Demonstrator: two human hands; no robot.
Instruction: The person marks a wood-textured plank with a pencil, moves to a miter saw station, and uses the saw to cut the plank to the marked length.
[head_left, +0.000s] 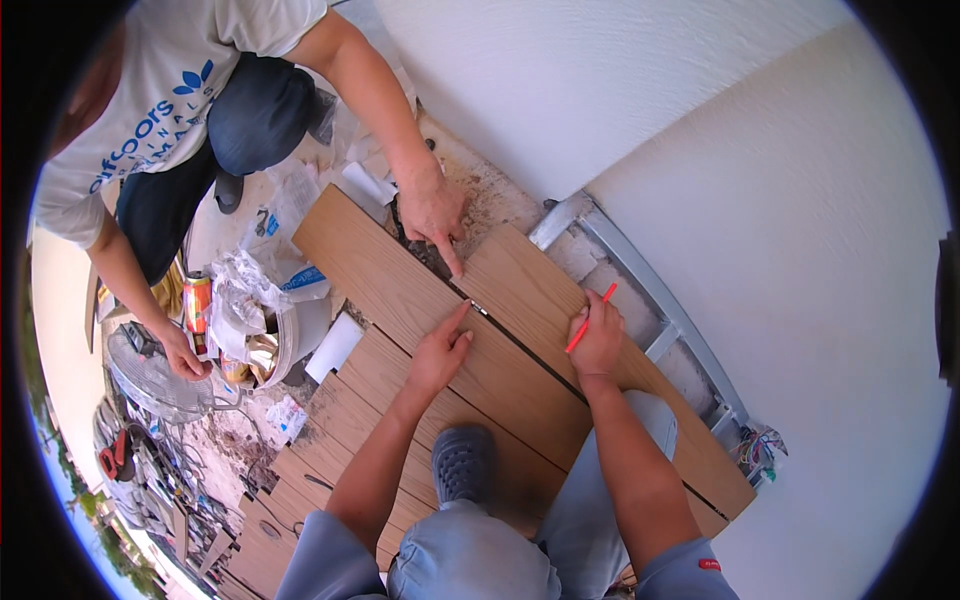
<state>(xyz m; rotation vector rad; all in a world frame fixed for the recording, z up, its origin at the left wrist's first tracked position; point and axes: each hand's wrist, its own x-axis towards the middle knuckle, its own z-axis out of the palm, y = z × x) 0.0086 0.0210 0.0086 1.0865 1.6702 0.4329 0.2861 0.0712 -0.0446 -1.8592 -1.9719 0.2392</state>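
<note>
"Between two long, light-brown wood-grain planks (515,270) lying side by side, what are we pointing at?"

"Toward a small, silvery metal piece (479,307) in their dark gap (540,361). Our left hand (438,352) extends its index finger, the other fingers loosely curled, holding nothing; we can't tell whether the tip touches."

"And our right hand (599,340)?"

"Its fingers are closed around a slim red pencil (592,318), over the right-hand plank."

"Farther out?"

"Across from us, a co-worker's hand (432,205) points down near that gap. We see a grey metal frame (648,268) beside the white wall (740,200)."
</note>
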